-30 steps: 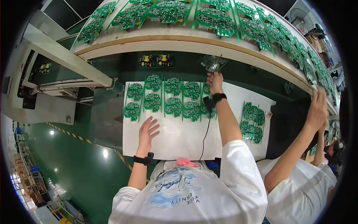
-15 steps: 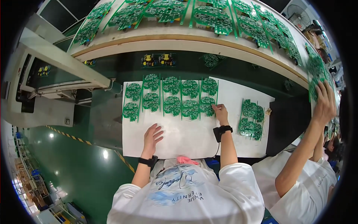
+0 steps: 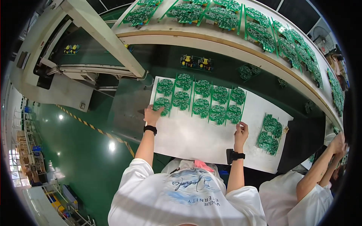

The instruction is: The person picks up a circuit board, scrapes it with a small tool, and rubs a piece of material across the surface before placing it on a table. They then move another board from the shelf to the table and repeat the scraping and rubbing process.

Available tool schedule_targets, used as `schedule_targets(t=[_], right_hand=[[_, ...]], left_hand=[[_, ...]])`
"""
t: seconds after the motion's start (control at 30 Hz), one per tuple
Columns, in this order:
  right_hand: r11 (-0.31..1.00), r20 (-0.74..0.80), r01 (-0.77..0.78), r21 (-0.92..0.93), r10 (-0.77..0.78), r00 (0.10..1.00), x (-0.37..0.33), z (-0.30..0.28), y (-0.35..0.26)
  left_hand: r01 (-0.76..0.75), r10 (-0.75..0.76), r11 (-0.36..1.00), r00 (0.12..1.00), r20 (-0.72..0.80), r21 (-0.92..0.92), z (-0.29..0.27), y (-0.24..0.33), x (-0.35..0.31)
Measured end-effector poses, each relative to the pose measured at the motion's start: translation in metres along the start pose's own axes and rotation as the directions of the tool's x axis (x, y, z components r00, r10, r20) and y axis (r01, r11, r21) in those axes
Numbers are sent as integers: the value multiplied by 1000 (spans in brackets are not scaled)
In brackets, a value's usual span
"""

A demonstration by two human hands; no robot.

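Green circuit boards [image 3: 201,108] lie in a row of paired panels with long side strips on a white sheet before me. My left hand [image 3: 154,115] is at the lower end of the leftmost circuit board [image 3: 162,106], thumb and fingers closed around its bottom edge. Just below the rightmost circuit board [image 3: 233,113] is my right hand [image 3: 241,134], its fingers loosely bent and apart, with nothing visible in them. The fingertips are close to the strip's lower end; whether they touch it I cannot tell.
Another circuit board panel [image 3: 270,135] lies on the right part of the white sheet [image 3: 188,137]. Boards with yellow parts [image 3: 197,63] sit on the dark green belt beyond. A raised shelf [image 3: 226,42] carries many boards. At right, a co-worker's hands [image 3: 336,144] are raised.
My left hand has moved forward onto the leftmost board. My right hand has come off the rightmost board's strip, slightly towards me. The view has turned, and the co-worker's hand has left the shelf boards.
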State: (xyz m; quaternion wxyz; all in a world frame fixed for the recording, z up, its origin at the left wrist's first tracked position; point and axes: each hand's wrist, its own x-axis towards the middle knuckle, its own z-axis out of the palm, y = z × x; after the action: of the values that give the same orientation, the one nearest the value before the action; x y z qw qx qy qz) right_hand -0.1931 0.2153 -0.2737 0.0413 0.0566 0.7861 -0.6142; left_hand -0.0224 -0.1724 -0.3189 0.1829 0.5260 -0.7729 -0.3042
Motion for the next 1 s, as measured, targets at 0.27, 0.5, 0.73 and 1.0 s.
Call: schedule_targets(t=[0.27,0.5,0.73,1.0], right_hand=[[993,258,-66,101,38,965,-60,34,-22],[992,674,-123,19,78,735,-110,85,-89],[952,791,-40,302,-227,568,-145,92,-181],[962,836,-31,270,-218,504,-141,52,-212]], left_hand=[[287,-49,730,927,371,-621,-35,4,-12],[246,-9,597,954,300,-764,-121,42,-89],[-16,364,615,893,266,-788,-154,90,-158],[728,620,-29,550,559,-685,-159,184,-141]])
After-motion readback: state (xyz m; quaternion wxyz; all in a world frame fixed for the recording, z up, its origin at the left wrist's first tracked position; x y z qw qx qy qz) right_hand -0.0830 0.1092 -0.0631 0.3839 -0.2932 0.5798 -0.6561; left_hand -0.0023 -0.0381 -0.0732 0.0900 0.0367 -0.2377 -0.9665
